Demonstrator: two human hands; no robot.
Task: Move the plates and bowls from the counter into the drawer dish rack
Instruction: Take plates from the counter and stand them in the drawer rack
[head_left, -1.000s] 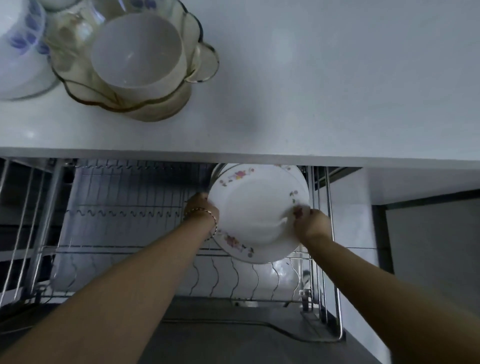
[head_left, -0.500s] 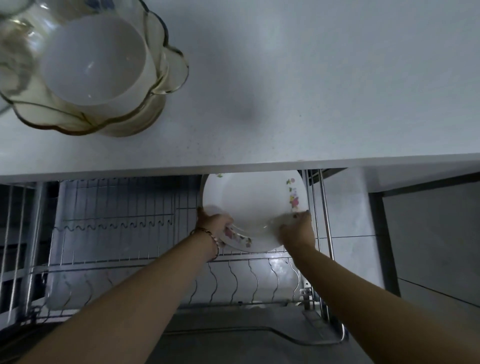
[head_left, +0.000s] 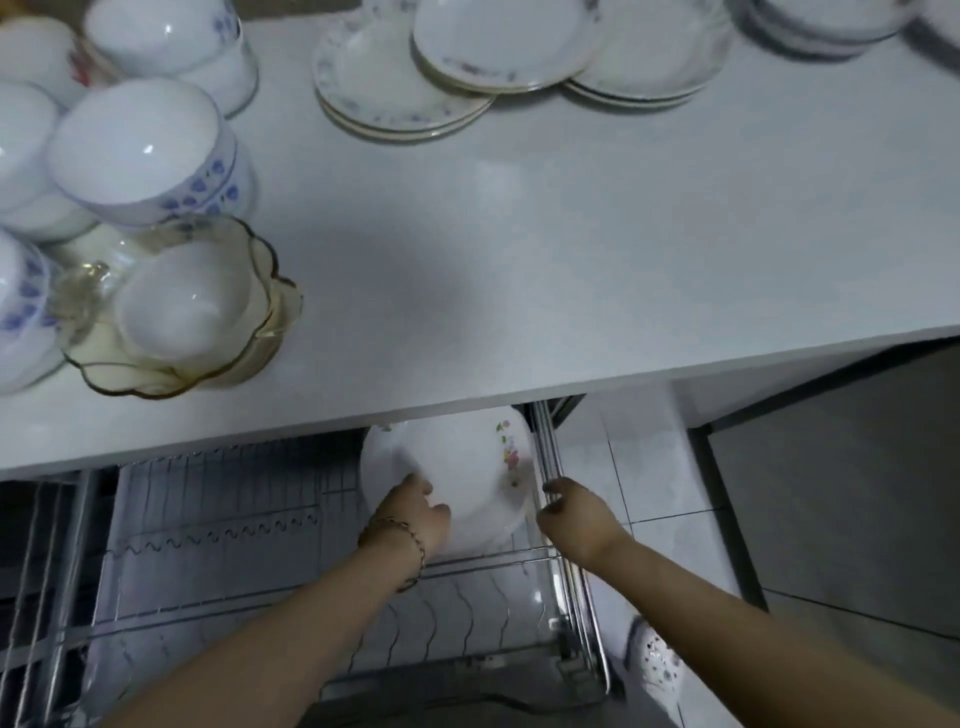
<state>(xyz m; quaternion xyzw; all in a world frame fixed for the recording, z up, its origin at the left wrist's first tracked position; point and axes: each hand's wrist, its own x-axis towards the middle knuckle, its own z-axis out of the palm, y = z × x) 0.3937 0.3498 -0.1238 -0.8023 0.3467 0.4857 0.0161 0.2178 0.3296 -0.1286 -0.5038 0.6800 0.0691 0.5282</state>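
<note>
I see the white floral-rimmed plate (head_left: 457, 478) upright in the wire drawer dish rack (head_left: 218, 540), far-right slot; left hand (head_left: 415, 514) fingers rest on it, no closed grasp. Right hand (head_left: 576, 519) loosely curled, empty, beside the rack's rail.

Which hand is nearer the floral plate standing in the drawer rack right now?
Left. The left hand rests against the face of the floral plate, fingers touching it. The right hand is off the plate's right edge, apart from it, by the rack's side rail.
</note>
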